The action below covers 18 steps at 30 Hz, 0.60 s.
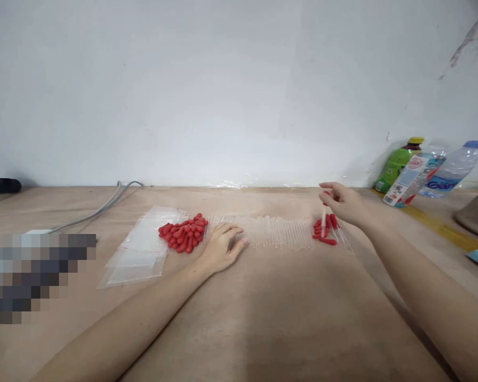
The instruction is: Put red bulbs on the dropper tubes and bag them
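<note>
My left hand [222,247] rests on the left end of a row of clear, thin glass tubes [276,232], thumb and fingers apart. Just left of it lies a heap of red rubber bulbs [184,234]. At the row's other end my right hand [344,202] pinches a dropper [323,222] by its red bulb, the clear tube pointing down. Below that hand, several red-bulbed droppers [327,241] lie together, some with their tubes toward the lower right. Clear plastic bags [141,241] are spread flat and overlapping beside the heap of bulbs.
A green bottle [396,164], a labelled clear bottle [410,178] and a blue-capped water bottle [456,170] stand by the wall at right. Yellow tape [442,229] crosses the wooden table [287,313]. Grey cables [97,208] run at left, near a blurred-out object [32,276].
</note>
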Tool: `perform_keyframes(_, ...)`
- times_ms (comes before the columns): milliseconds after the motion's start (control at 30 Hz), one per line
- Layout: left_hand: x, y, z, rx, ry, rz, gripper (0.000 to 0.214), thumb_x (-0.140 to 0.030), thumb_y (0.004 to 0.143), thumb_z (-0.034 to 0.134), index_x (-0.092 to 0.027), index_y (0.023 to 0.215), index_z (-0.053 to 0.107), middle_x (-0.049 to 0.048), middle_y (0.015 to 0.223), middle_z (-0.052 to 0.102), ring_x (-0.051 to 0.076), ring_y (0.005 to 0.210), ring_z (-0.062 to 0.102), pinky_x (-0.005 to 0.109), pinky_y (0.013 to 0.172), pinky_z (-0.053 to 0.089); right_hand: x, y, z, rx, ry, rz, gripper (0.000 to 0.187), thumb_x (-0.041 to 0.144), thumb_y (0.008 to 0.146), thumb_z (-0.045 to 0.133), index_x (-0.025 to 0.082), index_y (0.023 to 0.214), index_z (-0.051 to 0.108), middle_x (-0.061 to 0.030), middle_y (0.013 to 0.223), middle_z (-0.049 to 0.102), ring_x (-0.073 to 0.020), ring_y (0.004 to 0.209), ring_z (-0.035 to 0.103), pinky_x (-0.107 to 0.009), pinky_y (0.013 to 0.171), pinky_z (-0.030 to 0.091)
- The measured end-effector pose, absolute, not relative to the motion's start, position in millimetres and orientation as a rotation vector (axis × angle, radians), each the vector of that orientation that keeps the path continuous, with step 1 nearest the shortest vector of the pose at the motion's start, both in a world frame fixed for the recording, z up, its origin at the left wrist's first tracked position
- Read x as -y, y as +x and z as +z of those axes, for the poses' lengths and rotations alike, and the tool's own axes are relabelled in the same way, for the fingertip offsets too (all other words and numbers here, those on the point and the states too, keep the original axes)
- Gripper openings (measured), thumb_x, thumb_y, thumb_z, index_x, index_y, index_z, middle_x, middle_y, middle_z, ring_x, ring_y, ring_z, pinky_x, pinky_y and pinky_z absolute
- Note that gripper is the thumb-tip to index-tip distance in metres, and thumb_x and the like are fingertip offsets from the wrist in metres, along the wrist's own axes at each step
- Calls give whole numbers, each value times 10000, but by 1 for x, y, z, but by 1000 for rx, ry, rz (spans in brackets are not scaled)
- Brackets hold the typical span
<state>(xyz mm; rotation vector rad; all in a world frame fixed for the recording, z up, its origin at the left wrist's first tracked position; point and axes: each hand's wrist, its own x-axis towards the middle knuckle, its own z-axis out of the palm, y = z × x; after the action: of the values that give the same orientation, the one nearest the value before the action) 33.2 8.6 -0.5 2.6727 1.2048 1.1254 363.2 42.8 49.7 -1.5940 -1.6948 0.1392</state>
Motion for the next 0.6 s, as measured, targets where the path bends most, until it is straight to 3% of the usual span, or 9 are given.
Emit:
perform_keyframes(200,-10,34,-2,-1219,2694,1088,209,-330,804,494,-177,891,608,58,912,606,190,869,539,360,797,399,-54,408,32,1911,-1951,-56,198,353,689,505,177,774,534,-23,646,573,-144,564,512,-241,491,350)
perform_keyframes(600,-10,34,-1,-1235,2704,1059,199,-320,805,488,-182,856,621,57,885,602,190,850,541,363,792,402,-60,407,13,1898,-2011,93,188,347,694,495,176,723,567,-30,645,622,-149,581,557,-237,513,387)
